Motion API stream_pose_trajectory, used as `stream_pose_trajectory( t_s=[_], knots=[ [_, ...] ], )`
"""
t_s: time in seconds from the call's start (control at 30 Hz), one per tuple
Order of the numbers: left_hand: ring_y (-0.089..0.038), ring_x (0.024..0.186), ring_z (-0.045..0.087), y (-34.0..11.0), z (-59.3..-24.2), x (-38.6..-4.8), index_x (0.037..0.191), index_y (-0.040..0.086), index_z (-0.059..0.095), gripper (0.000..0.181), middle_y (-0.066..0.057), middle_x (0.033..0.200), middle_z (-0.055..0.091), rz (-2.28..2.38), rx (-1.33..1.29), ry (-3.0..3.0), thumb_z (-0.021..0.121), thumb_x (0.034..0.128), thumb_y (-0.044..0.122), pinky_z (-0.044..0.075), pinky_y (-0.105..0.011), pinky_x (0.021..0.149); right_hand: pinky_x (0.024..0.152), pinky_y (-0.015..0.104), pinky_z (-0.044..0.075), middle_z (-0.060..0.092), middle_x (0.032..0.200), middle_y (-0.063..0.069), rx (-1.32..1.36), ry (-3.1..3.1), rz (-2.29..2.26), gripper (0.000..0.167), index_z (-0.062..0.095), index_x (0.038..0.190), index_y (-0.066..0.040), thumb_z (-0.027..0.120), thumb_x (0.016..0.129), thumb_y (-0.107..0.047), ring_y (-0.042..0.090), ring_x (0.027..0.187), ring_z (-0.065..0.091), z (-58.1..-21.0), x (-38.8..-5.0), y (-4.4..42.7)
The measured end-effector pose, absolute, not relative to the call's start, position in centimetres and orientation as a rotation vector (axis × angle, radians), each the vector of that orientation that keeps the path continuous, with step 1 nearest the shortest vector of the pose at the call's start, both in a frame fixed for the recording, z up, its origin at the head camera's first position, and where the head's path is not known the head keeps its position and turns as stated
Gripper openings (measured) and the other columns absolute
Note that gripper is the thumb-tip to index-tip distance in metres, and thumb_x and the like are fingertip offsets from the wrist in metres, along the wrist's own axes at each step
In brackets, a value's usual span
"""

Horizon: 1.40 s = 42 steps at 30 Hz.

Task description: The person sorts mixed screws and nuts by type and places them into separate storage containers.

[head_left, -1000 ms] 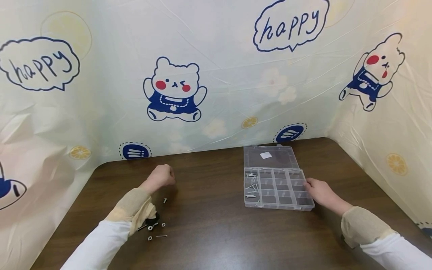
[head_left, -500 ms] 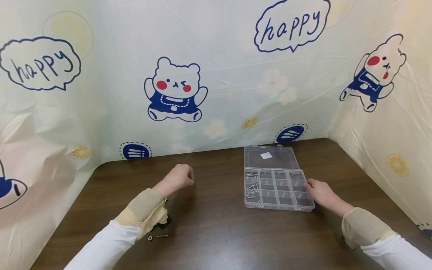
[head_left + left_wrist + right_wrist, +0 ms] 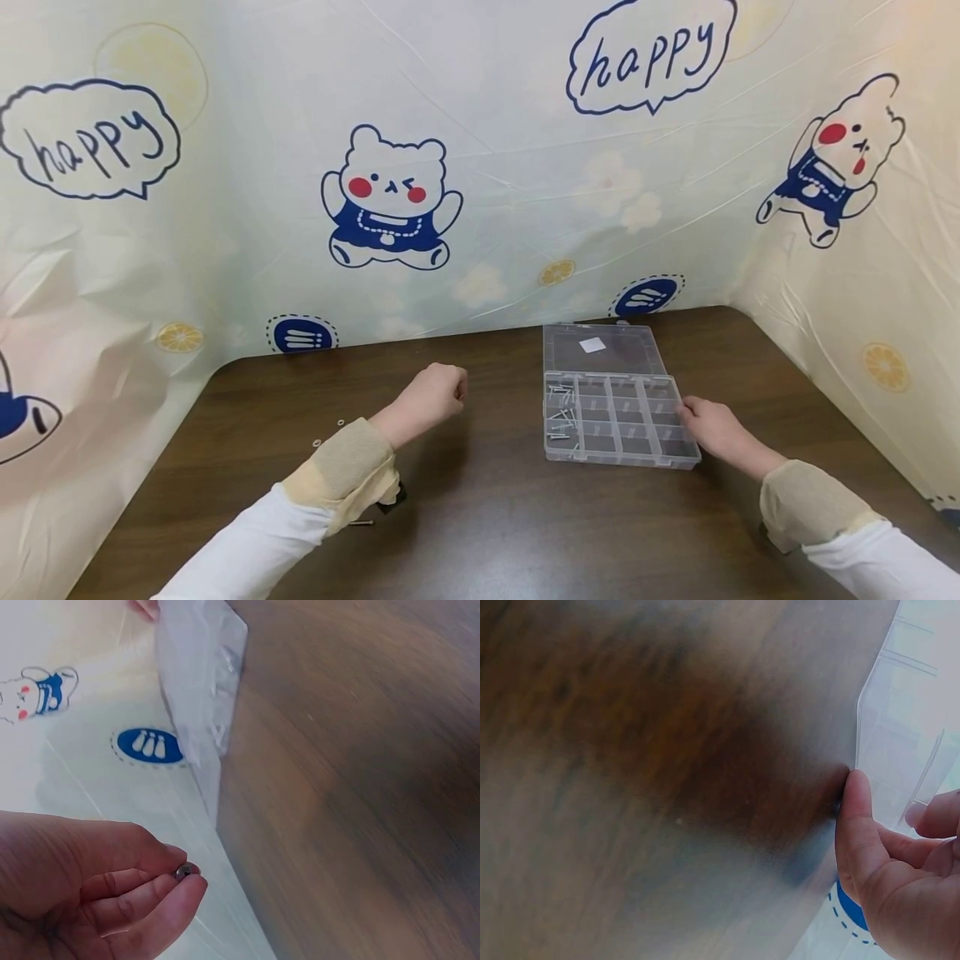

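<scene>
My left hand (image 3: 423,400) is held above the middle of the table, left of the box. Its thumb and fingertips pinch a small round silvery metal piece (image 3: 184,872); whether it is a screw head or a nut cannot be told. A clear plastic compartment box (image 3: 621,459) lies with its lid (image 3: 611,360) folded back. Silvery screws (image 3: 558,417) lie in its left-hand column of compartments. At the box's right edge, my right hand (image 3: 716,429) grips the wall between thumb (image 3: 855,796) and fingers.
Two small rings (image 3: 341,422) and part of a screw (image 3: 362,522) show on the brown table (image 3: 510,533) around my left forearm, which covers other spots. A printed cloth (image 3: 510,192) hangs behind the table.
My left hand has moved steadily right towards the box with the metal piece. Its forearm now covers several nuts and a screw seen earlier. My right hand and the box stay put.
</scene>
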<state>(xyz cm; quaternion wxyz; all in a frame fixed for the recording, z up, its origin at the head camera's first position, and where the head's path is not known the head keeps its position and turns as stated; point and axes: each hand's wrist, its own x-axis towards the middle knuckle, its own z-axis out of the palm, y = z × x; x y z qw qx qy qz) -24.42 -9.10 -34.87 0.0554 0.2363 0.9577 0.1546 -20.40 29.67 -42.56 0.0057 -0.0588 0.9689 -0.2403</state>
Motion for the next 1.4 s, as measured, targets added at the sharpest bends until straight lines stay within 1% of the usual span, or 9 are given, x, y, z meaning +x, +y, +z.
stream_pose_trajectory(
  t_s=[0.2, 0.37, 0.53, 0.77, 0.9, 1.1, 1.4],
  knots=[
    [-0.014, 0.059, 0.047, -7.2, -34.5, -23.9, 0.075, 0.008, 0.056, 0.013, 0.001, 0.066, 0.052, 0.499, 0.786, 2.913, 0.058, 0.0755, -0.005, 0.04, -0.027, 0.055, 0.069, 0.047, 0.044, 0.059, 0.086, 0.026, -0.186, 3.017, -0.769, 0.029, 0.052, 0.1, 0.017, 0.04, 0.091, -0.008, 0.032, 0.078, 0.058, -42.5, -20.4, 29.7],
    [-0.012, 0.058, 0.047, -5.8, -34.5, -23.7, 0.072, 0.011, 0.056, 0.015, 0.003, 0.065, 0.052, 0.437, 0.899, 2.97, 0.058, 0.0758, -0.003, 0.04, -0.027, 0.056, 0.071, 0.048, 0.044, 0.059, 0.09, 0.029, -0.191, 3.025, -0.758, 0.031, 0.051, 0.101, 0.018, 0.039, 0.091, -0.009, 0.035, 0.081, 0.058, -42.6, -20.5, 29.7],
    [-0.011, 0.059, 0.047, -4.4, -34.6, -23.5, 0.07, 0.01, 0.057, 0.015, 0.004, 0.064, 0.052, 0.435, 0.987, 2.975, 0.056, 0.075, -0.004, 0.041, -0.026, 0.057, 0.072, 0.049, 0.044, 0.058, 0.092, 0.03, -0.185, 3.028, -0.754, 0.031, 0.051, 0.101, 0.018, 0.04, 0.092, -0.009, 0.036, 0.084, 0.057, -42.4, -20.4, 29.7],
    [-0.01, 0.058, 0.045, -2.6, -34.6, -23.0, 0.064, 0.012, 0.055, 0.018, 0.006, 0.06, 0.049, 0.461, 1.093, 2.978, 0.057, 0.0723, -0.004, 0.038, -0.023, 0.054, 0.072, 0.049, 0.044, 0.059, 0.09, 0.029, -0.194, 3.036, -0.761, 0.03, 0.052, 0.1, 0.018, 0.041, 0.092, -0.009, 0.035, 0.083, 0.057, -42.5, -20.4, 29.7],
    [-0.008, 0.057, 0.044, -1.7, -34.8, -22.9, 0.063, 0.012, 0.059, 0.018, 0.006, 0.059, 0.051, 0.498, 1.164, 2.971, 0.058, 0.0723, -0.003, 0.037, -0.021, 0.054, 0.071, 0.048, 0.044, 0.059, 0.087, 0.027, -0.196, 3.043, -0.77, 0.028, 0.052, 0.098, 0.017, 0.041, 0.092, -0.008, 0.033, 0.08, 0.057, -42.5, -20.4, 29.7],
    [-0.006, 0.059, 0.046, -0.4, -35.3, -22.8, 0.072, 0.009, 0.067, 0.012, 0.005, 0.064, 0.058, 0.527, 1.221, 2.928, 0.06, 0.0763, 0.0, 0.039, -0.019, 0.057, 0.07, 0.047, 0.044, 0.059, 0.086, 0.025, -0.194, 3.044, -0.773, 0.027, 0.053, 0.098, 0.016, 0.041, 0.092, -0.008, 0.032, 0.078, 0.057, -42.4, -20.4, 29.6],
    [-0.004, 0.063, 0.053, 2.0, -35.5, -22.3, 0.081, 0.007, 0.068, 0.008, 0.004, 0.072, 0.063, 0.502, 1.222, 2.878, 0.061, 0.0786, 0.002, 0.041, -0.015, 0.059, 0.071, 0.048, 0.044, 0.059, 0.086, 0.026, -0.193, 3.043, -0.78, 0.028, 0.052, 0.098, 0.017, 0.041, 0.091, -0.008, 0.034, 0.079, 0.057, -42.4, -20.4, 29.6]
  ],
)
